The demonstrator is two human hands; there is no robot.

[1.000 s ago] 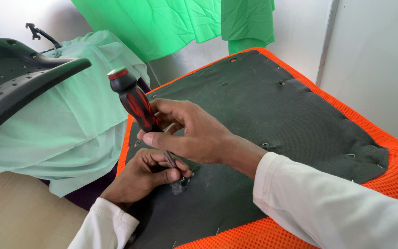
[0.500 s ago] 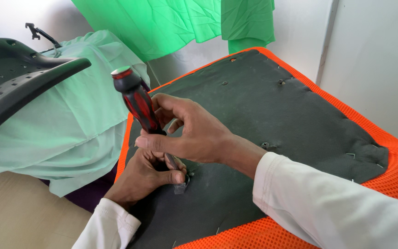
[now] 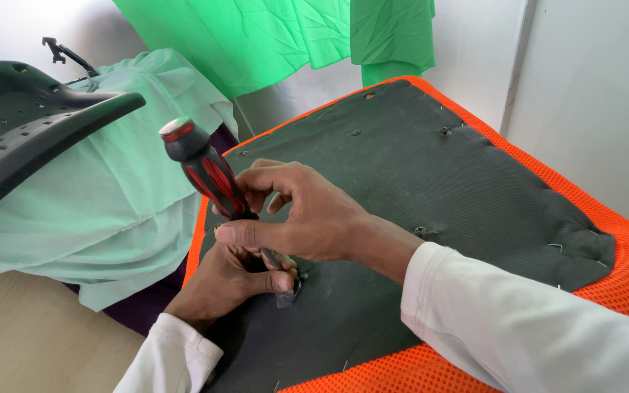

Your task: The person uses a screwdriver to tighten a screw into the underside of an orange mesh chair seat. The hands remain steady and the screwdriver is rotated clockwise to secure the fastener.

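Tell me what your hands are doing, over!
Right hand grips red-and-black screwdriver, tip down on dark seat panel. Left hand steadies the tip. Nothing in the way.

Two bare hands, white long sleeves.

The right hand and the left hand are both bare: no gloves, no rings, no watch or band shows on either. Each arm wears a long white sleeve of plain, smooth cloth with no print, buttons or stitching that can be made out. The right sleeve is loose and softly creased, and ends in a plain rounded edge a little way up the forearm, leaving the wrist bare. The left sleeve ends at the wrist in a folded cuff with a few soft wrinkles. Nothing else of the person is in view.
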